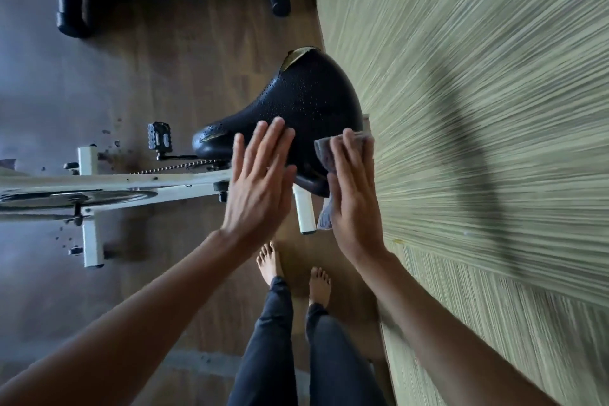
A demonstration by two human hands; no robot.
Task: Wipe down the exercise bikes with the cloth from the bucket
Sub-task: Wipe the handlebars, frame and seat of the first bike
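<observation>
**Cloth pressed to the back of the saddle**

The grey cloth lies under your right hand, whose straight fingers press it flat against the rear of the black saddle. One corner hangs below your palm. Just left of it, your left hand rests flat on the saddle's side, fingers extended. The white bike frame and its pedal lie further left of that hand. A striped green wall runs close on the right of your right hand.

saddle above bike frame | wall right
</observation>
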